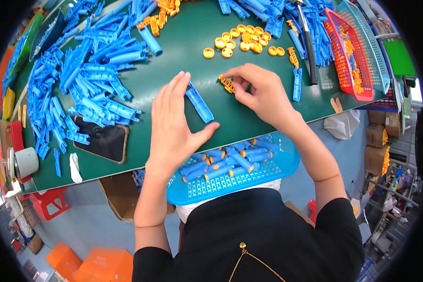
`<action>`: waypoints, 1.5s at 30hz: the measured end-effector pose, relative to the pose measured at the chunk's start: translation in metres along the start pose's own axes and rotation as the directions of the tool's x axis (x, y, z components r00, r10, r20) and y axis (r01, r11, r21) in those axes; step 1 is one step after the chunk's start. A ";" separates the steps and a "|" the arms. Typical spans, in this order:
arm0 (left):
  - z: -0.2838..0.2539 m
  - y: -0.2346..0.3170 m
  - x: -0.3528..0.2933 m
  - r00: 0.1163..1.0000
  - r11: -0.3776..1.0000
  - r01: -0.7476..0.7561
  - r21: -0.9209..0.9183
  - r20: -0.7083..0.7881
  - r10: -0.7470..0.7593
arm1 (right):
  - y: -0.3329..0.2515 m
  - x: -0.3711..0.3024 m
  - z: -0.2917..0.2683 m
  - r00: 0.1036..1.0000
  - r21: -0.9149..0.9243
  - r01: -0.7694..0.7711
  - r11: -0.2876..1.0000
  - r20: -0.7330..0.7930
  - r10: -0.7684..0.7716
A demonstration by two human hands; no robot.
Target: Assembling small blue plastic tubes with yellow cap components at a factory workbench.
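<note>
My left hand [171,120] is open over the green table, its fingers stretched out together and the thumb spread away. Beside it lies a blue plastic half-shell [199,102], hollow side up, its upper end close to my index finger; whether they touch I cannot tell. My right hand [265,94] pinches a small orange ladder-shaped plastic piece [227,84] between thumb and index finger, to the right of the half-shell. Several round orange caps [244,46] lie loose beyond my right hand.
Blue shells [87,80] heap at the left, around a dark phone [101,138]. A black-handled tool [309,51] and a red basket [350,61] of orange pieces stand at the right. Against the table's near edge, a blue basket [221,188] holds several assembled blue tubes with orange ends.
</note>
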State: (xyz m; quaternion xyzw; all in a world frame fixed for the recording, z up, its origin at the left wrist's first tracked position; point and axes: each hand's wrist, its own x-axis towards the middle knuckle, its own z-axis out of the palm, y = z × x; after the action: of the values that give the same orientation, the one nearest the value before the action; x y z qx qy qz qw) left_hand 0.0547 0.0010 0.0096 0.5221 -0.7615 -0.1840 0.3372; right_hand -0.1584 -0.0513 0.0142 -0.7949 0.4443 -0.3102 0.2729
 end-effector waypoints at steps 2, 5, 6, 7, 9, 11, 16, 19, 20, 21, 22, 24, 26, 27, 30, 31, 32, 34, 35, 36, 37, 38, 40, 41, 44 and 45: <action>0.002 -0.003 -0.001 1.000 1.000 0.013 -0.009 0.009 -0.013 | 0.000 -0.002 0.002 0.996 -0.139 0.089 0.986 -0.019 -0.092; 0.004 -0.005 -0.003 1.000 1.000 0.008 -0.005 -0.003 -0.008 | 0.000 0.000 0.002 0.976 -0.315 0.200 0.928 -0.021 -0.218; 0.004 -0.006 -0.003 1.000 1.000 0.013 0.000 -0.002 -0.013 | 0.000 0.001 0.001 0.982 -0.256 0.179 0.950 -0.011 -0.188; 0.005 -0.005 -0.004 1.000 1.000 0.018 0.003 0.001 -0.018 | 0.000 0.001 0.000 0.988 -0.197 0.154 0.968 0.001 -0.157; 0.006 -0.004 -0.004 1.000 1.000 0.020 0.014 -0.004 -0.020 | 0.006 0.006 -0.004 0.975 -0.145 0.221 0.964 0.056 -0.215; 0.006 -0.003 -0.004 1.000 1.000 0.020 0.021 -0.005 -0.020 | 0.010 0.012 -0.005 0.957 -0.092 0.279 0.956 0.105 -0.269; 0.005 -0.004 -0.004 1.000 1.000 0.006 0.030 -0.009 -0.005 | 0.009 0.030 -0.012 0.930 0.167 -0.079 0.983 0.366 0.013; 0.006 -0.005 -0.004 1.000 0.999 0.022 0.033 -0.010 -0.021 | 0.006 0.028 -0.002 0.954 0.090 0.135 0.987 0.259 -0.154; 0.006 -0.005 -0.003 1.000 0.999 0.024 0.035 -0.009 -0.024 | -0.001 0.025 0.006 0.962 0.090 0.193 0.977 0.176 -0.207; 0.007 -0.006 -0.003 1.000 0.999 0.022 0.032 -0.017 -0.021 | -0.009 0.026 0.012 0.949 0.029 0.291 0.956 0.121 -0.293; 0.007 -0.005 -0.003 1.000 0.999 0.017 0.028 -0.023 -0.016 | -0.017 0.024 0.018 0.947 -0.034 0.308 0.951 0.113 -0.302; 0.007 -0.005 -0.004 0.999 0.999 0.020 0.028 -0.028 -0.019 | -0.024 0.024 0.027 0.945 -0.095 0.320 0.943 0.104 -0.310; 0.008 -0.006 -0.003 0.999 0.999 0.019 0.027 -0.040 -0.018 | -0.021 0.025 0.033 0.936 -0.177 0.350 0.920 0.103 -0.336; 0.008 -0.006 -0.003 0.999 0.999 0.020 0.026 -0.040 -0.019 | -0.020 0.026 0.032 0.936 -0.178 0.350 0.920 0.102 -0.337; 0.008 -0.006 -0.004 0.999 0.999 0.025 0.022 -0.043 -0.024 | -0.021 0.027 0.032 0.924 -0.252 0.382 0.889 0.133 -0.359; 0.008 -0.006 -0.004 0.999 1.000 0.025 0.015 -0.045 -0.024 | -0.022 0.026 0.033 0.927 -0.255 0.373 0.892 0.129 -0.351; 0.008 -0.006 -0.004 0.999 1.000 0.025 0.015 -0.044 -0.024 | -0.022 0.025 0.034 0.931 -0.257 0.365 0.895 0.125 -0.344; 0.009 -0.006 -0.004 0.999 0.999 0.031 0.013 -0.039 -0.030 | -0.021 0.022 0.039 0.927 -0.281 0.374 0.884 0.102 -0.360; 0.009 -0.006 -0.004 0.999 0.999 0.031 0.014 -0.038 -0.030 | -0.020 0.022 0.040 0.923 -0.305 0.383 0.872 0.079 -0.378; 0.009 -0.006 -0.004 0.999 0.999 0.033 0.013 -0.039 -0.032 | -0.021 0.022 0.038 0.923 -0.304 0.382 0.872 0.078 -0.377; 0.009 -0.007 -0.004 0.999 0.999 0.036 0.014 -0.040 -0.035 | -0.022 0.024 0.035 0.916 -0.283 0.398 0.873 0.061 -0.397; 0.009 -0.006 -0.004 0.999 0.999 0.037 0.016 -0.040 -0.036 | -0.024 0.026 0.032 0.908 -0.263 0.413 0.872 0.044 -0.416; 0.008 -0.006 -0.004 0.998 0.999 0.051 0.018 -0.049 -0.050 | -0.026 0.028 0.031 0.911 -0.264 0.409 0.873 0.064 -0.407; 0.008 -0.006 -0.004 0.998 0.999 0.050 0.018 -0.048 -0.049 | -0.026 0.028 0.031 0.914 -0.268 0.404 0.875 0.084 -0.396; 0.009 -0.007 -0.003 0.999 0.999 0.031 0.012 -0.040 -0.030 | -0.021 0.026 0.036 0.921 -0.269 0.388 0.881 0.090 -0.378; 0.009 -0.006 -0.002 0.999 0.999 0.030 0.014 -0.043 -0.029 | -0.021 0.025 0.037 0.922 -0.271 0.385 0.882 0.087 -0.376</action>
State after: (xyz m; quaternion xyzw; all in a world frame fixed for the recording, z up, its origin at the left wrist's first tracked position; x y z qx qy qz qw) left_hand 0.0530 -0.0005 -0.0014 0.5397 -0.7475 -0.1720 0.3469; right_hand -0.1095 -0.0581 0.0113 -0.9023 0.3149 -0.2780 0.0971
